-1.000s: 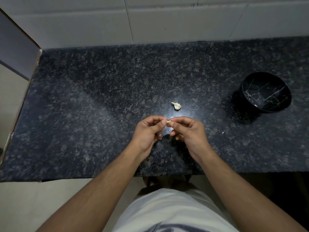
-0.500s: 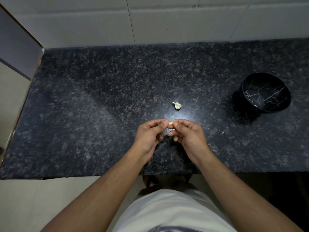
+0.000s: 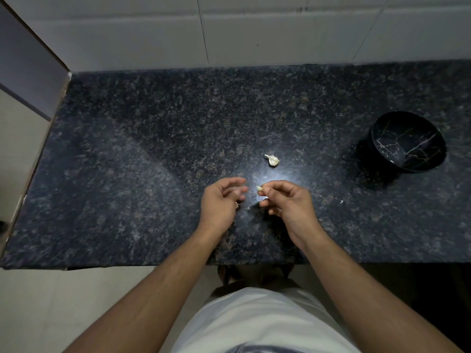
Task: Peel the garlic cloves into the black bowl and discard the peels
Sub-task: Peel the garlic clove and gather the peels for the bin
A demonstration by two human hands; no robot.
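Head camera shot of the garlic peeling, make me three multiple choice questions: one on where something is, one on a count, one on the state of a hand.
1. Where does the black bowl stand on the counter?
A. at the person's far right
B. at the far left edge
C. between the two hands

2. How many garlic pieces lie loose on the counter beyond the hands?
A. none
B. one
C. four

3. What is the left hand doing?
A. gripping the bowl
B. pressing flat on the counter
C. holding nothing, its fingers loosely curled

Answers:
1. A, the bowl stands near the right end of the dark granite counter, well apart from both hands.
2. B, a single loose garlic piece lies just beyond the hands.
3. C, only the right hand pinches the garlic clove; the left is apart from it.
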